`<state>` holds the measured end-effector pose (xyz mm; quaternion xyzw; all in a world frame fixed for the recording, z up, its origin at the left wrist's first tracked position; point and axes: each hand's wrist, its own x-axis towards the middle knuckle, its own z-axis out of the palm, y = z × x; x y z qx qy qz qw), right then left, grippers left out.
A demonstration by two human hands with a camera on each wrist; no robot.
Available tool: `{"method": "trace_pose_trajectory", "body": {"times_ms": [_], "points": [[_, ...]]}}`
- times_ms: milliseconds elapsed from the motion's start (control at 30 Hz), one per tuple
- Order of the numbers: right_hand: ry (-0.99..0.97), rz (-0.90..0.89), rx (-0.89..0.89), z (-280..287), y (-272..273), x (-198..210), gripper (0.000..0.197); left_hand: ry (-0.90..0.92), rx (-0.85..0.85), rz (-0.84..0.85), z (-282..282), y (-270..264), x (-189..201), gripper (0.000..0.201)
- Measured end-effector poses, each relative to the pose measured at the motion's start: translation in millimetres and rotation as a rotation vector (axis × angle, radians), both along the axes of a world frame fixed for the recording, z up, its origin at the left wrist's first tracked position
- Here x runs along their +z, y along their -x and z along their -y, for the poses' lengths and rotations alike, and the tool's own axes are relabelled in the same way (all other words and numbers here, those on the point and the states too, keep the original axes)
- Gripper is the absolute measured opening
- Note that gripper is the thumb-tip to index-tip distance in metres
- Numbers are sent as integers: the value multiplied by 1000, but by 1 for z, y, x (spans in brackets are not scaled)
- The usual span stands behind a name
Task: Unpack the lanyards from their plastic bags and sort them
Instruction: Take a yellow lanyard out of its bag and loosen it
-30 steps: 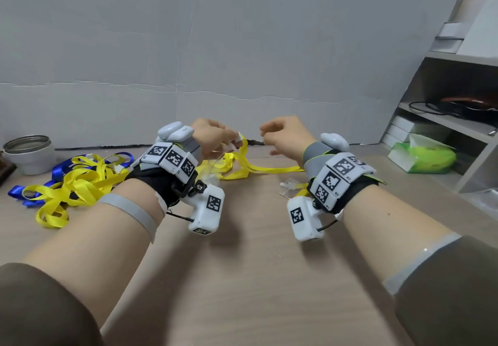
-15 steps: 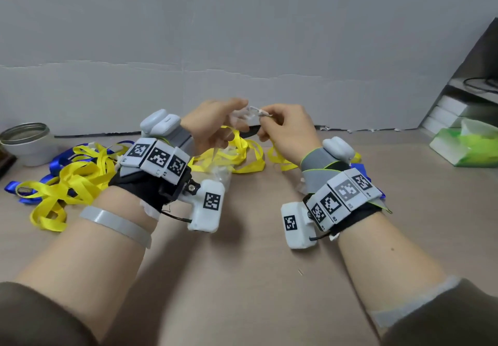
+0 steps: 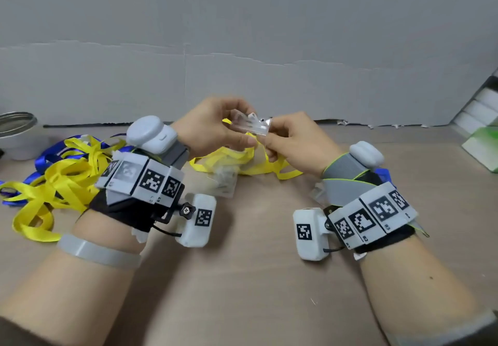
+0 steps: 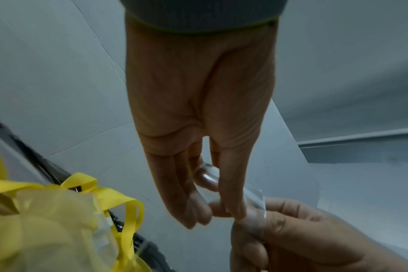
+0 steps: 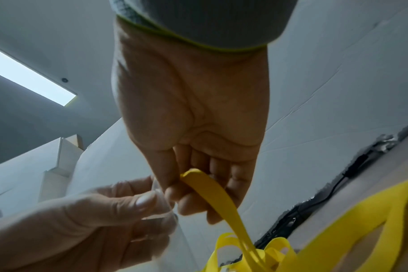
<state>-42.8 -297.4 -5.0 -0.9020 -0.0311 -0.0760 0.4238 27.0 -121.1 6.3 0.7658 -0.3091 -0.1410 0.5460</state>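
Both hands point(image 3: 215, 127) point(image 3: 293, 141) raised, pinching plastic bag point(image 3: 252, 124).

A round metal-rimmed white container point(image 3: 16, 132) stands at the far left of the light wooden table point(image 3: 256, 278). A green-and-white packet point(image 3: 482, 149) lies at the right edge, below stacked white boxes point(image 3: 482, 105).

Lanyard pile point(image 3: 51, 181) on table point(image 3: 242, 291) at 9 o'clock; bagged lanyards point(image 3: 242, 161) at 12, under both hands; boxes point(image 3: 482, 108) at 2.
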Motion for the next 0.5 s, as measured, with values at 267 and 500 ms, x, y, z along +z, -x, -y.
{"method": "trace_pose_trajectory", "body": {"times_ms": [267, 500], "points": [[-72, 19, -107, 9, 7, 1, 15, 72, 68, -40, 12, -1, -2, 30], [-78, 78, -192, 8, 9, 4, 10, -40, 62, -23, 15, 5, -4, 12]]}}
